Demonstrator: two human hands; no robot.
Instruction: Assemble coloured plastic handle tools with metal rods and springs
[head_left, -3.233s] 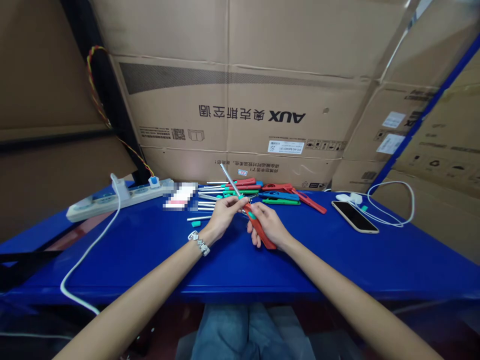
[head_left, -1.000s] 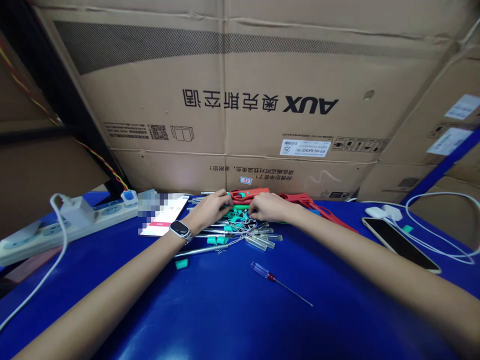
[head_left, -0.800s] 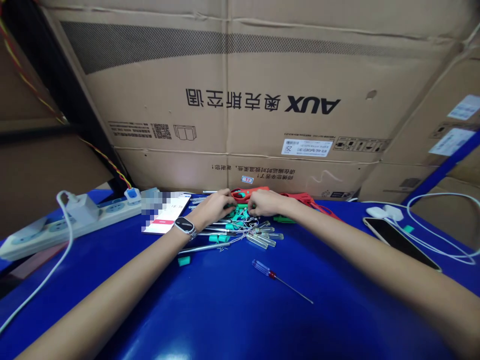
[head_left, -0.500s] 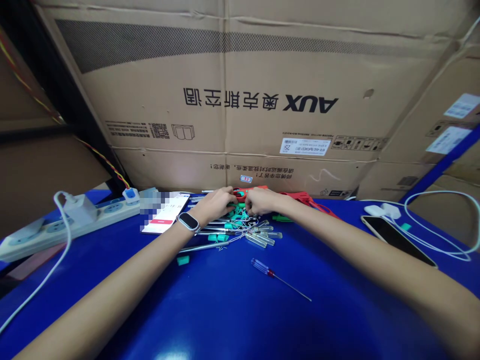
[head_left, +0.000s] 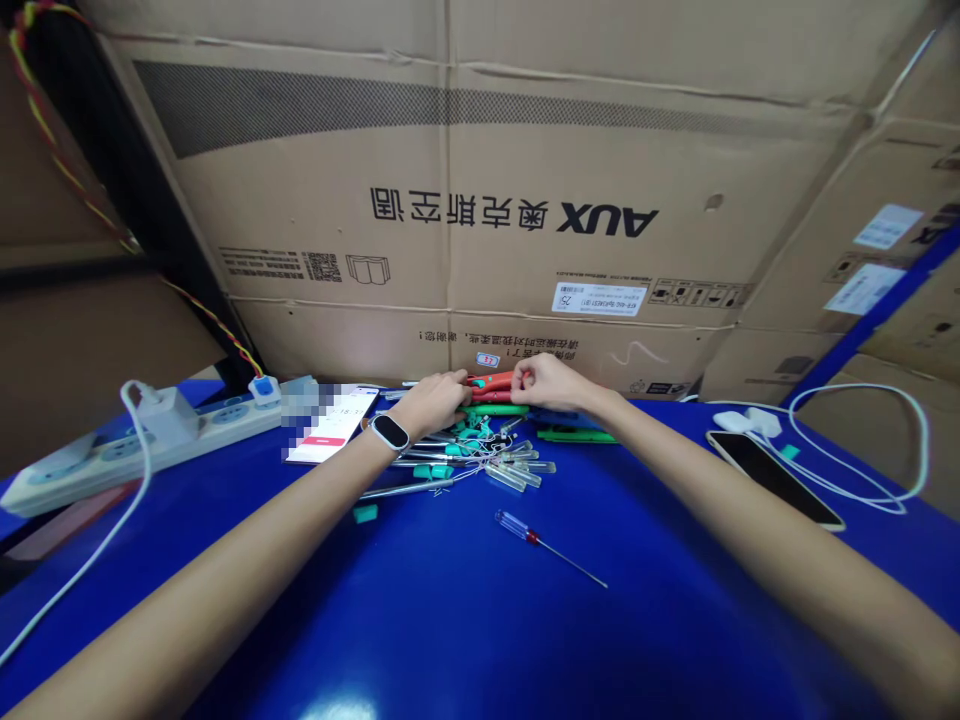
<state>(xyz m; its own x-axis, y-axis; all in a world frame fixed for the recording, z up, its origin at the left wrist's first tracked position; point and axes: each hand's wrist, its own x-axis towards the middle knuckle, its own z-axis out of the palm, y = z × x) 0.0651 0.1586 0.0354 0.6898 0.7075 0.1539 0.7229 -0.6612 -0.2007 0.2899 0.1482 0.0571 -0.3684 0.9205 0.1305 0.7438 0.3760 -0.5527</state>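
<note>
At the back of the blue table, my right hand (head_left: 551, 380) is closed in a pinch on a red-handled tool (head_left: 495, 393). My left hand (head_left: 439, 400), wearing a watch on its wrist, is curled at the tool's left end; its fingertips are partly hidden, so what it grips is unclear. Just below lie a green handle (head_left: 495, 410), a cluster of small green pieces with thin wires (head_left: 472, 437), and several clear plastic handles (head_left: 514, 470). Silver rods (head_left: 409, 490) point left beneath my left wrist. Nearer to me rests a screwdriver (head_left: 517, 525) with a clear and red handle.
A large cardboard box (head_left: 450, 200) walls off the back. On the left are a white power strip (head_left: 217, 415) and a lit phone (head_left: 330, 430). A dark phone (head_left: 776, 480), white chargers and a coiled cable (head_left: 862, 490) lie right. Another green tool (head_left: 577, 436) sits under my right forearm.
My right hand has moved up and right from the green pieces to the red-handled tool. Red parts at the right have left their spot. My left hand stays nearly in place.
</note>
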